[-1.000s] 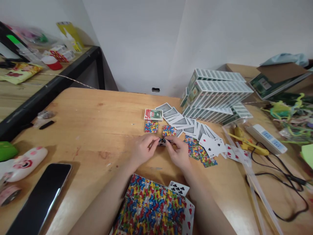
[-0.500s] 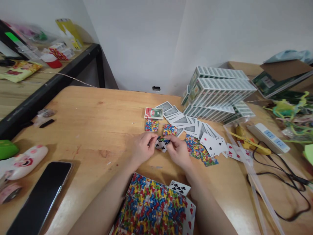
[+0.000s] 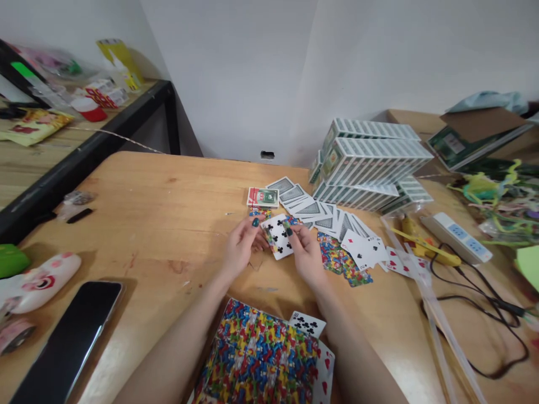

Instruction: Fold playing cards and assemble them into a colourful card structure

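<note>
My right hand (image 3: 306,249) grips a playing card (image 3: 278,237) by its right edge, thumb on the face. Black club pips face me, and a bright multicoloured pattern shows along parts of the card's edges. At the card's left edge is my left hand (image 3: 243,242), its thumb and fingers apart; whether the fingertips press on the card is hard to tell. Behind the hands lies a small patterned piece (image 3: 260,213), partly covered. Near me is a larger multicoloured panel (image 3: 261,350), with a ten of clubs (image 3: 308,324) and a heart card (image 3: 324,373) showing at its right side.
A red-and-green card box (image 3: 263,197) lies beyond my hands, beside fanned face-down cards (image 3: 309,209). Patterned pieces (image 3: 334,255) and face-up cards (image 3: 362,249) lie to the right. Stacked card boxes (image 3: 374,163), a power strip (image 3: 457,237) with cables, and a phone (image 3: 69,339) surround the workspace.
The card has been turned up so its club face shows more fully. My left thumb and fingers have spread from their pinch, while my right hand keeps hold.
</note>
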{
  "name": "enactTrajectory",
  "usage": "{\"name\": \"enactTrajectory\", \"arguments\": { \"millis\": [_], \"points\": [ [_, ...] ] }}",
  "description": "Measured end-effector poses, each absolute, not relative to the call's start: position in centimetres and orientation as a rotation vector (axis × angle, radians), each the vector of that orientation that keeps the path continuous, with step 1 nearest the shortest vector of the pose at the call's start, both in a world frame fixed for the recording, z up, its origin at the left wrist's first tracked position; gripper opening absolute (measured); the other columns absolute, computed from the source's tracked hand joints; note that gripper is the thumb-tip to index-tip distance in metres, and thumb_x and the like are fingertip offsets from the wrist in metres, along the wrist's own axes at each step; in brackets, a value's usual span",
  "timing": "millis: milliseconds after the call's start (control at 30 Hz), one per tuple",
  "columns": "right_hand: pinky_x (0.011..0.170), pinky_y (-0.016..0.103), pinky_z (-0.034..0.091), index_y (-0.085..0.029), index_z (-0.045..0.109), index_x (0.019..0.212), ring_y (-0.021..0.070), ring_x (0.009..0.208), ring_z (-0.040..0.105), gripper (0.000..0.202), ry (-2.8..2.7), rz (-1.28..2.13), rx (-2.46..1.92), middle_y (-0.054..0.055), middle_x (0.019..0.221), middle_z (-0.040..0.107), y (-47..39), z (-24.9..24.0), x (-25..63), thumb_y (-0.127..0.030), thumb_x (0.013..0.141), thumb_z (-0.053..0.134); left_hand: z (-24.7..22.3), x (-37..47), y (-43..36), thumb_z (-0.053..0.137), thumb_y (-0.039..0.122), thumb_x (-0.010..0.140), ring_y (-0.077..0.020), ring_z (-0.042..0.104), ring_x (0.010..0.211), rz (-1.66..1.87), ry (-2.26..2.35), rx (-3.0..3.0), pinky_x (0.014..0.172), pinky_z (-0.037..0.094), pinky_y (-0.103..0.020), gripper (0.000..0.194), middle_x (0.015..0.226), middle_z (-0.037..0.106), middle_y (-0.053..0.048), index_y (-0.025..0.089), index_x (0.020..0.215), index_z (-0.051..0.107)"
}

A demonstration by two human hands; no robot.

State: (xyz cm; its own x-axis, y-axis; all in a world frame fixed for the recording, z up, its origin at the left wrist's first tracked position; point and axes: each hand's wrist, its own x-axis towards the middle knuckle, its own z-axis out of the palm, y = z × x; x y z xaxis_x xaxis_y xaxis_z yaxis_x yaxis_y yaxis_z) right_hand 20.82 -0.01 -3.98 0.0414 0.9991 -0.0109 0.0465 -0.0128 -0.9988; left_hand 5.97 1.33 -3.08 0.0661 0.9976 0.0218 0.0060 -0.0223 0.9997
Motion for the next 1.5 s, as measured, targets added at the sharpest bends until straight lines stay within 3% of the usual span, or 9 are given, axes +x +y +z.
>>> {"name": "enactTrajectory", "arguments": {
  "millis": [133, 367, 567, 667, 800, 967, 1200, 1500],
  "points": [
    [0.043, 0.024, 0.046, -0.024, 0.042, 0.091, 0.0133, 0.052, 0.057, 0.016, -1.136, 1.287, -1.217, -0.001, 0.071, 0.06, 0.1, -3.9, 20.9, -0.037, 0.082, 0.038, -3.1, 5.9, 1.6, 0.055, 0.025, 0.074, -0.0111, 0.058, 0.064, 1.112, 1.095, 1.276, 0.055, 0.046, -0.021, 0.033, 0.082, 0.061, -0.004, 0.017, 0.106, 0.05],
    [0.045, 0.024, 0.049, -0.021, 0.047, 0.081, 0.0128, 0.054, 0.056, 0.016, -1.167, 1.329, -1.204, -0.001, 0.07, 0.058, 0.2, -4.4, 21.1, -0.037, 0.077, 0.048, -3.4, 6.0, 1.6, 0.053, 0.022, 0.075, -0.0085, 0.053, 0.063, 1.168, 1.141, 1.357, 0.057, 0.043, -0.019, 0.035, 0.071, 0.055, 0.002, 0.018, 0.11, 0.049],
    [0.068, 0.032, 0.051, -0.019, 0.051, 0.11, 0.018, 0.078, 0.061, 0.035, -1.209, 1.114, -1.235, 0.005, 0.089, 0.064, 0.4, -4.8, 20.9, -0.032, 0.078, 0.047, -3.8, 6.1, 1.5, 0.051, 0.022, 0.077, -0.0067, 0.05, 0.06, 1.155, 1.211, 1.388, 0.054, 0.042, -0.017, 0.033, 0.073, 0.053, 0.001, 0.018, 0.109, 0.052],
    [0.083, 0.037, 0.046, -0.019, 0.053, 0.113, 0.0205, 0.098, 0.056, 0.037, -1.255, 1.045, -1.249, 0.006, 0.104, 0.062, 0.4, -4.7, 21.0, -0.03, 0.078, 0.047, -4.0, 6.2, 1.3, 0.051, 0.021, 0.076, -0.0067, 0.05, 0.06, 1.156, 1.227, 1.415, 0.053, 0.041, -0.017, 0.033, 0.074, 0.054, 0.001, 0.018, 0.109, 0.052],
    [0.093, 0.039, 0.037, -0.019, 0.054, 0.113, 0.0202, 0.109, 0.05, 0.037, -1.283, 1.021, -1.267, 0.005, 0.114, 0.058, 0.4, -4.6, 21.1, -0.028, 0.078, 0.047, -4.1, 6.2, 1.2, 0.051, 0.022, 0.077, -0.007, 0.052, 0.059, 1.147, 1.24, 1.42, 0.052, 0.042, -0.017, 0.03, 0.074, 0.056, 0.001, 0.018, 0.106, 0.051],
    [0.082, 0.038, 0.047, -0.021, 0.053, 0.116, 0.0207, 0.099, 0.056, 0.039, -1.234, 1.129, -1.229, 0.004, 0.109, 0.061, 0.6, -4.7, 21.2, -0.028, 0.078, 0.047, -4.1, 6.2, 1.1, 0.052, 0.023, 0.076, -0.0084, 0.055, 0.063, 1.121, 1.201, 1.419, 0.052, 0.044, -0.018, 0.034, 0.08, 0.056, -0.001, 0.019, 0.109, 0.048],
    [0.079, 0.035, 0.048, -0.018, 0.059, 0.106, 0.0204, 0.093, 0.058, 0.034, -1.029, 1.174, -1.212, 0.005, 0.106, 0.062, 0.8, -4.6, 21.7, -0.029, 0.074, 0.053, -3.5, 6.3, 0.6, 0.064, 0.023, 0.067, -0.0108, 0.056, 0.065, 0.963, 1.088, 1.612, 0.058, 0.047, -0.023, 0.069, 0.092, 0.057, -0.005, 0.023, 0.128, 0.032],
    [0.062, 0.028, 0.05, -0.019, 0.062, 0.102, 0.0171, 0.073, 0.061, 0.033, -0.981, 1.223, -1.199, 0.003, 0.093, 0.066, 0.8, -4.2, 21.6, -0.032, 0.072, 0.055, -3.3, 6.2, 0.7, 0.066, 0.027, 0.066, -0.0126, 0.057, 0.066, 0.965, 1.102, 1.653, 0.06, 0.048, -0.026, 0.07, 0.092, 0.058, -0.006, 0.022, 0.128, 0.032]
  ]
}}
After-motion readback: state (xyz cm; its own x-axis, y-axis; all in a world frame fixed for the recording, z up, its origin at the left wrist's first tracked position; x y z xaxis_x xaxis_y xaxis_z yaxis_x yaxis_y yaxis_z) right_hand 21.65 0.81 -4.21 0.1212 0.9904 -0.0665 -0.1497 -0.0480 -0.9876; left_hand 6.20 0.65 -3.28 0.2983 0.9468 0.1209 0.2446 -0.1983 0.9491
